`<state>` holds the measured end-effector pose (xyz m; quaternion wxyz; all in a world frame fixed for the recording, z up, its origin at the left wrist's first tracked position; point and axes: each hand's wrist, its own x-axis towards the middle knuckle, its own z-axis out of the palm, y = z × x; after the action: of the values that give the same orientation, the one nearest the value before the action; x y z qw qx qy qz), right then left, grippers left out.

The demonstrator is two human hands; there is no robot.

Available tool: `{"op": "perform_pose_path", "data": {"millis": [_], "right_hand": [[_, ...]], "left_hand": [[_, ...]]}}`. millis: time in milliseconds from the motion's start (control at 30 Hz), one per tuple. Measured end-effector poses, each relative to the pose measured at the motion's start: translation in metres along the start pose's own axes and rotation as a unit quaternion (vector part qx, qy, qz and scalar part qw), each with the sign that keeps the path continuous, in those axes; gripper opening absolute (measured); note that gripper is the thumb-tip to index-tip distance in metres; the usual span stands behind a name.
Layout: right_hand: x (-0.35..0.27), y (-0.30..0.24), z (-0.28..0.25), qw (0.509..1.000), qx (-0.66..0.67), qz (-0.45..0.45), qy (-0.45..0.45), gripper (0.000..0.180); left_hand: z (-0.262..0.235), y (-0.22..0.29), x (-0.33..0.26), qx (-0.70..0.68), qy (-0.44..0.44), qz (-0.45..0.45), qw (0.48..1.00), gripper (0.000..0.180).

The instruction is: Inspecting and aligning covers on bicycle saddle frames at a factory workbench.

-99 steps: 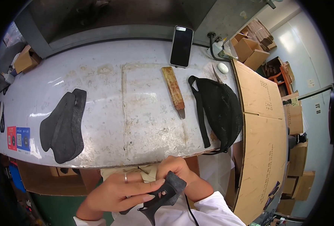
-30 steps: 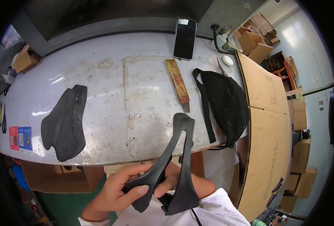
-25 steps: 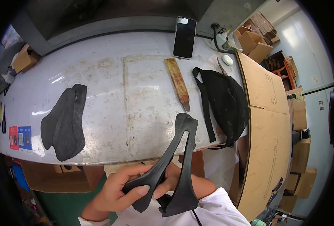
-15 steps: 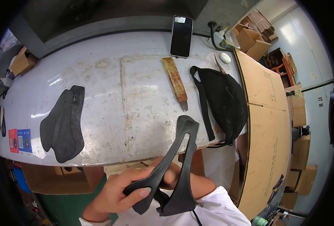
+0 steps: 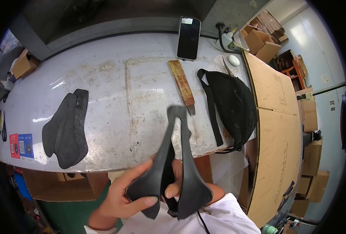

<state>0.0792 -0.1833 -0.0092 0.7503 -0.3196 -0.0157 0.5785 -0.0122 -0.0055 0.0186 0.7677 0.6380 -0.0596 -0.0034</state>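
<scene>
Saddle shell (image 5: 173,163): black, split-nose; held low over bench edge (image 5: 102,165), nose pointing away.
Left hand (image 5: 122,195): clamped on left wing.
Right hand (image 5: 175,183): fingers thru centre slot, gripping.
Handling: prob. light, stiff, smooth; grip wide rear wings.

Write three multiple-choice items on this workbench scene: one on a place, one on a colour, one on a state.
1. Where does the phone lie?
A. at the table's far edge
B. on the black bag
C. in the left hand

2. What colour is the saddle-shaped piece held in both hands?
A. white
B. black
C. red

3. How is that piece held?
A. flat on the table
C. raised above the table's near edge
B. tucked inside a box

Answers: 1 A, the phone rests by the back wall. 2 B, it is black all over. 3 C, the left hand and right hand lift it.
</scene>
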Motion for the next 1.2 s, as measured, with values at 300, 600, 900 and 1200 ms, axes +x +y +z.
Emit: {"op": "perform_pose_path", "data": {"millis": [300,600,900,1200], "right_hand": [[0.01,0.008,0.004,0.998,-0.042,-0.041,0.0,0.078],[0.015,0.011,0.004,0.991,-0.095,-0.097,0.018,0.087],[0.019,0.008,0.002,0.975,-0.119,-0.178,0.061,0.093],[0.027,0.07,-0.014,0.937,-0.137,-0.168,0.276,0.018]], "left_hand": [[0.021,-0.01,-0.006,-0.1,0.229,-0.029,0.968,0.063],[0.022,-0.009,-0.005,-0.11,0.233,-0.05,0.965,0.061],[0.027,-0.01,-0.006,-0.059,0.2,-0.003,0.978,0.058],[0.024,-0.008,0.001,-0.013,0.258,0.029,0.966,0.064]]}}
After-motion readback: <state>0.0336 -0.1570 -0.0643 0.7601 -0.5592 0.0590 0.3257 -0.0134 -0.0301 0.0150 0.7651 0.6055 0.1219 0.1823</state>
